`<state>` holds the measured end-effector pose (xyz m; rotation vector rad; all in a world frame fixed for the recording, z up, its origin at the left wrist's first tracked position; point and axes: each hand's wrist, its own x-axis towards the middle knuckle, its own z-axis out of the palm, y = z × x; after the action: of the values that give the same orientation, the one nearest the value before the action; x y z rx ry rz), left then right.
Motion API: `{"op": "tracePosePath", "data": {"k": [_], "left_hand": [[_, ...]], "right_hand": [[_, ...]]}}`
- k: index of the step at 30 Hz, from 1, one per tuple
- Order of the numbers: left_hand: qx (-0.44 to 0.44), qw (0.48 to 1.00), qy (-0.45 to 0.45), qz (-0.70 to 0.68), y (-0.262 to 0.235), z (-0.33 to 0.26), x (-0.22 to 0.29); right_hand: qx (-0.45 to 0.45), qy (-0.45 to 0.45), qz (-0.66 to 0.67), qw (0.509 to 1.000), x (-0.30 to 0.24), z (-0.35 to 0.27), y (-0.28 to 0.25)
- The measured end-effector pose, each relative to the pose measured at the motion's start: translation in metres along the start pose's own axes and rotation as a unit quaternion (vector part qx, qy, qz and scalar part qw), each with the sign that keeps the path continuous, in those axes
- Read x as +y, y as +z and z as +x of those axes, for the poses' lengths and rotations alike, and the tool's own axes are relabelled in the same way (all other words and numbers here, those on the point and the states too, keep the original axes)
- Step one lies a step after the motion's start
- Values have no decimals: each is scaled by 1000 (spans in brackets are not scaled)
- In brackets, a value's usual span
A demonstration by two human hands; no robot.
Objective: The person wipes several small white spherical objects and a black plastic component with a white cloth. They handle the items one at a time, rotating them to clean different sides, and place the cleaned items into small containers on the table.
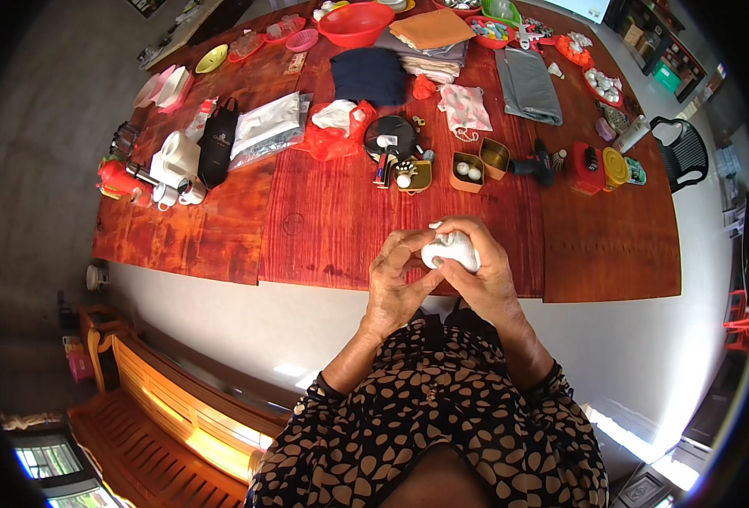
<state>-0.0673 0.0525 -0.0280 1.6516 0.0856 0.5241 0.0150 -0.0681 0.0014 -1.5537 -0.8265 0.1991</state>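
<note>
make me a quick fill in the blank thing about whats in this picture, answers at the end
The left hand and right hand hold a rounded item whose colour is ____.

Toward the far side of the table, the large round basin is ____.

The small open box ahead of the hands holds ____ white balls.

Beyond the person's ____ end of the table stands a black chair.

Missing words: white; red; two; right.
</note>
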Motion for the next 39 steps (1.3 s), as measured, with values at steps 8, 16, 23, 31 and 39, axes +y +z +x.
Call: {"op": "tracePosePath", "data": {"k": [8,16,23,31,39], "left_hand": [[21,966,-52,-254,7,2,2],[27,912,-116,-392,0,-2,-8],[-29,866,-171,-470,6,-2,-3],[12,833,-200,-516,13,0,-13],[-52,823,-217,-522,8,0,-9]], "right_hand": [[47,112,227,966,3,10,-7],[24,-13,58,998,-1,1,4],[110,129,214,962,5,5,-6],[41,-104,-102,988,2,0,-2],[86,86,153,981,13,2,-14]]}}
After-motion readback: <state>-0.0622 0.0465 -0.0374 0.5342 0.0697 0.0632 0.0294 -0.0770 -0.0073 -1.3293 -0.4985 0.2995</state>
